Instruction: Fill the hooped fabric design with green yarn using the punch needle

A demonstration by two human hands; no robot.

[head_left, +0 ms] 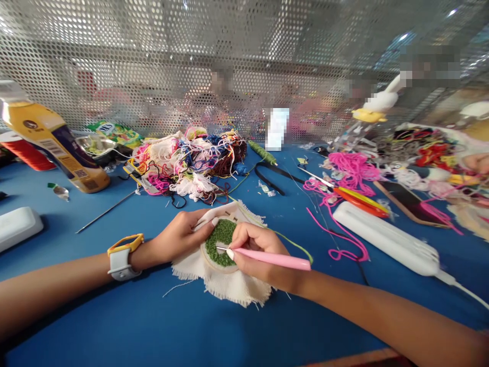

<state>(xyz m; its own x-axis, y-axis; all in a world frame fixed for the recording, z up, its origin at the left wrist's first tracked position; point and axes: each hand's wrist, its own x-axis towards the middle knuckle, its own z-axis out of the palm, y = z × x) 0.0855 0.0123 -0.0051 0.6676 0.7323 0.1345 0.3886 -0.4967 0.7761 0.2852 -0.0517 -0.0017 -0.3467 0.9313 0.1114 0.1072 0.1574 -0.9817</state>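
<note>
My left hand grips the left edge of a small round embroidery hoop, thumb on top and fingers hidden beneath. White cloth with frayed edges is stretched in the hoop and hangs out around it. Green looped yarn fills most of the circle, leaving a pale patch near the middle. Between the thumb and fingers of my right hand is a pink punch needle, its metal tip at the pale patch. Green yarn trails from the back end of its handle.
A tangled heap of coloured yarn lies beyond the hoop. Bright pink yarn, scissors with orange and yellow handles, a white power strip and a phone are to the right. A yellow bottle stands at left.
</note>
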